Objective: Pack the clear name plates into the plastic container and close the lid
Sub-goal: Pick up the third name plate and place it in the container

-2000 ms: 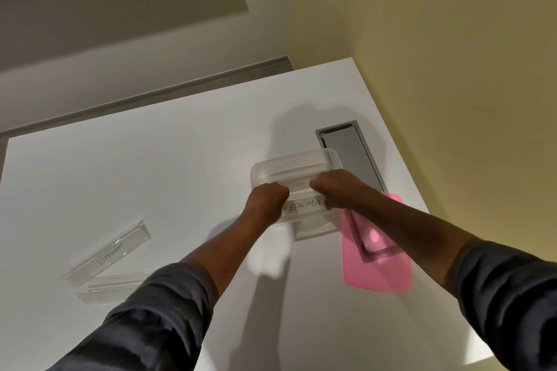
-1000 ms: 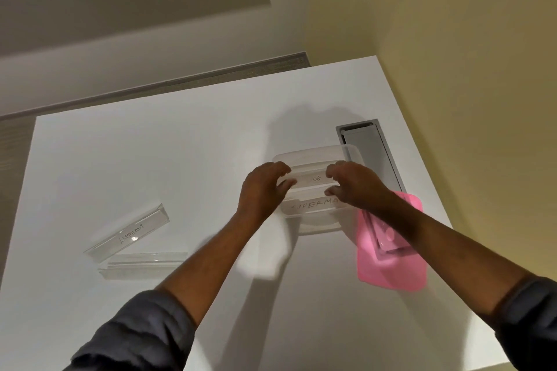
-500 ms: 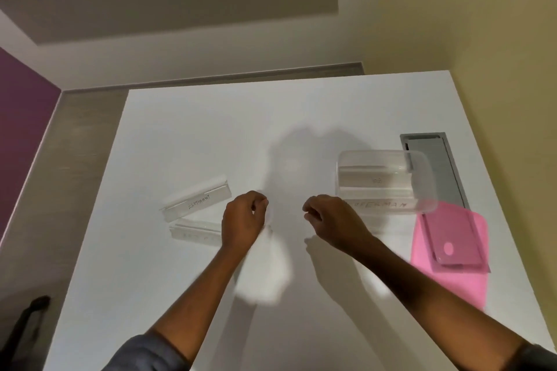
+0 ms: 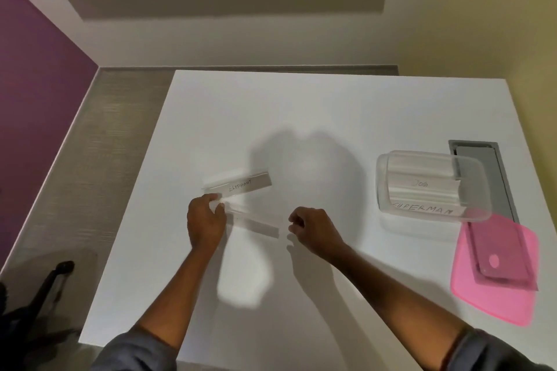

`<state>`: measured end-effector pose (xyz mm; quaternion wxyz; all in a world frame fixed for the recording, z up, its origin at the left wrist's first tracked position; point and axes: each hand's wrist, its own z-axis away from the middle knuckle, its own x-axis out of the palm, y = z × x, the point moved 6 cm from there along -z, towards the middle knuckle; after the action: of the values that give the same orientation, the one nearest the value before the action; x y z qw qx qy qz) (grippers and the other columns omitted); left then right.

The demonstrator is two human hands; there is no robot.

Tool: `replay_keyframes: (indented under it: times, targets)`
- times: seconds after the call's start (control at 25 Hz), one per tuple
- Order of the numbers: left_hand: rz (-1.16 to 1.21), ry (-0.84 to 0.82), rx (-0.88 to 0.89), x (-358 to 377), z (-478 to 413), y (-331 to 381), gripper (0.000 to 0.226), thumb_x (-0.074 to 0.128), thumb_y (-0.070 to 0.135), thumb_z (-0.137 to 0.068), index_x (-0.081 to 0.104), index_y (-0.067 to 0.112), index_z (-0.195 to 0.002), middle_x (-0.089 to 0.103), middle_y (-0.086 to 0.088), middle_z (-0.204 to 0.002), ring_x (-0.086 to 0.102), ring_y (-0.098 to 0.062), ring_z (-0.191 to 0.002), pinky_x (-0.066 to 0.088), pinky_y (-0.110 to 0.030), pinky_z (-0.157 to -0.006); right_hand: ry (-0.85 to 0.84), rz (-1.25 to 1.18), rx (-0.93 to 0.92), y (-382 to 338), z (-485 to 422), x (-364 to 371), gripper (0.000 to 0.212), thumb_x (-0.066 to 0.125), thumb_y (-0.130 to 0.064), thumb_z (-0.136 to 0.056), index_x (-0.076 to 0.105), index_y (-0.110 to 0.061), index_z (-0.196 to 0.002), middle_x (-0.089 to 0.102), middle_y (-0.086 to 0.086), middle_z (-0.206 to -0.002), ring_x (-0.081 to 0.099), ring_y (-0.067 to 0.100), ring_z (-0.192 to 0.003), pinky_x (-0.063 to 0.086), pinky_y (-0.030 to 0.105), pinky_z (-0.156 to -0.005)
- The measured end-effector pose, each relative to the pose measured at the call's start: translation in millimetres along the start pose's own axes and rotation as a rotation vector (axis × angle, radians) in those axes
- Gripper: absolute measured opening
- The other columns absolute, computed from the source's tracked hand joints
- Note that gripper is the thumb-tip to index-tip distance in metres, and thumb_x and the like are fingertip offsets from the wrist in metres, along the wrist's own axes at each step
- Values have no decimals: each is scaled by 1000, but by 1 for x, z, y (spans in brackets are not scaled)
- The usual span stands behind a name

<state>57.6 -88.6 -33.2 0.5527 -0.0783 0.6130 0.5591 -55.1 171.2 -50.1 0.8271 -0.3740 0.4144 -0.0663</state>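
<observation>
Left hand pinches the near name plate; right hand, fingers curled and empty, nears its other end. The slick clear plate may slip if lifted one-sided.

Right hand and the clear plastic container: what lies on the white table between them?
Nothing: in the head view, the stretch of white table between the right hand and the clear plastic container is bare, crossed only by shadow.

The worktop is smooth matt white; the container is clear glossy plastic; beside the container, the lid is translucent pink plastic.
</observation>
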Motion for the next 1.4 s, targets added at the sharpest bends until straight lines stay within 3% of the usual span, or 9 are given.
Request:
replay_keyframes:
  times: [0.2,0.4,0.52,0.64,0.72,0.8,0.96,1.24,1.4]
  targets:
    - [76,-132,-140,-2,-24,-37,41,70,10,-99,69,6,-139,71,-17,-140,67,-34,-130,50,-40,-112,6,-107,159,3,-11,31,11,73,-14,-88,77,-14,-98,71,-6,-81,62,5,-66,44,9,-53]
    - [65,-203,-166,0,-33,-48,39,67,11,-101,71,12,-140,73,-11,-137,69,-28,-122,47,-26,-91,48,-195,279,6,-12,49,10,73,-11,-87,76,-15,-96,69,-8,-79,61,0,-69,45,4,-53]
    - [57,-209,-164,0,-34,-50,36,64,10,-102,73,11,-137,74,-12,-136,69,-27,-120,47,-26,-91,58,-233,301,5,-11,53,9,72,-10,-87,73,-15,-94,68,-8,-78,63,4,-69,46,6,-53]
    - [28,-207,-143,0,-35,-52,34,63,9,-104,74,8,-135,74,-14,-137,68,-33,-129,49,-33,-109,63,-238,309,5,-11,53,10,71,-9,-87,73,-14,-95,66,-9,-78,62,5,-69,46,8,-52]
    - [41,-212,-141,0,-34,-52,32,64,8,-103,76,7,-133,76,-15,-132,71,-36,-124,51,-39,-115,78,-237,309,6,-10,51,10,71,-9,-87,74,-12,-96,66,-9,-80,63,8,-73,48,13,-60]
    - [26,-218,-117,0,-32,-49,30,65,7,-102,78,7,-129,79,-15,-127,74,-38,-117,54,-45,-113,89,-247,311,9,-9,48,10,71,-9,-87,76,-11,-96,69,-5,-84,66,15,-80,52,21,-68]
    - [13,-240,-75,1,-28,-35,27,71,9,-99,81,11,-125,82,-13,-116,77,-37,-106,59,-45,-105,117,-262,313,18,-2,33,13,72,-10,-88,79,-10,-98,74,-1,-90,70,19,-88,58,29,-78]
    - [109,-300,-48,14,-9,14,25,78,10,-95,84,20,-117,80,0,-100,75,-20,-102,55,-29,-92,193,-331,298,45,18,-26,13,75,-12,-87,82,-13,-98,79,-3,-88,76,17,-85,63,38,-88]
    - [145,-379,-8,33,4,53,23,76,9,-97,84,20,-116,81,0,-107,77,-23,-105,62,-38,-99,257,-378,306,66,33,-67,12,78,-13,-87,81,-15,-98,79,-2,-87,77,17,-82,64,42,-88]
